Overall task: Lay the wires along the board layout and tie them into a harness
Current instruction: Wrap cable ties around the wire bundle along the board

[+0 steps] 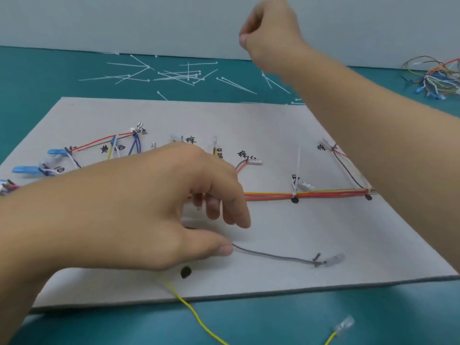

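Currently tying the trunk: left hand (154, 207) is steadying wires on the board (273, 120), right hand (268, 38) is hovering high above it.
Left grip unclear: thumb is lying on the grey wire (273, 256), fingers are curling over the red-yellow bundle (268, 195), any hold hidden. Right fingertips are pinching together; contents too small to tell. Best done by keeping the bundle flat on its line and cinching each cable tie (296, 170) at a black dot (294, 200). Marker labels are reading "棕"; the rest are blurring.

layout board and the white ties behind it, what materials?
Layout board: looks like grey cardboard or fibreboard, matte; it carries marker writing and shows a darker cut edge. White ties: probably nylon or a similar plastic; thin straight strips with small heads.
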A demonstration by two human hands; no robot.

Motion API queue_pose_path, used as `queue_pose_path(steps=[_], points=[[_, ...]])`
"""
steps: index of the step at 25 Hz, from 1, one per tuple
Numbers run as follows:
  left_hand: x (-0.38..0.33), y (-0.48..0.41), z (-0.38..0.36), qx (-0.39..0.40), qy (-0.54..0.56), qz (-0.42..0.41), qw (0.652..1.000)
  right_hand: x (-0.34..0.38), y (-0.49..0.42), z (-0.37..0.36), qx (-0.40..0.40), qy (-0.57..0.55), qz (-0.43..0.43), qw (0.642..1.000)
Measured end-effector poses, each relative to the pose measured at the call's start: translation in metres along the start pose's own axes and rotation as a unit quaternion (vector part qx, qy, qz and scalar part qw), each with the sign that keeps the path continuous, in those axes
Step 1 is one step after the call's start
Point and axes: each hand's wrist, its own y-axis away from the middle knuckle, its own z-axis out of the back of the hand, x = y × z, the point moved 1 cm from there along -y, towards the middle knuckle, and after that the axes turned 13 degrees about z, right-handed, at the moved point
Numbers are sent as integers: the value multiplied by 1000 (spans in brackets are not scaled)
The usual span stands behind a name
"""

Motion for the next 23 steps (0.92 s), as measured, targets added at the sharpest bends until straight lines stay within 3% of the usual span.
queue_pose_path(steps=[6,10,12,13,15,16,17,19,23], points=[[-6,2,-7,79,-61,71,992,56,101,45,14,-177,69,982],[-13,19,1,57,-105,52,991,64,145,58,41,-231,65,970],[-16,39,-1,80,-181,9,980,61,153,59,32,-243,57,968],[-24,45,-5,89,-211,32,973,59,154,60,21,-242,55,969],[-24,50,-20,41,-158,153,975,54,154,63,-2,-246,56,968],[-13,63,-21,14,-102,160,982,52,155,64,-9,-256,54,965],[-11,75,-34,39,-65,150,986,49,156,64,-14,-265,49,963],[13,62,-59,53,-68,204,975,44,158,64,-17,-269,34,962],[-23,58,-41,38,-105,50,993,38,157,65,-15,-289,8,957]])
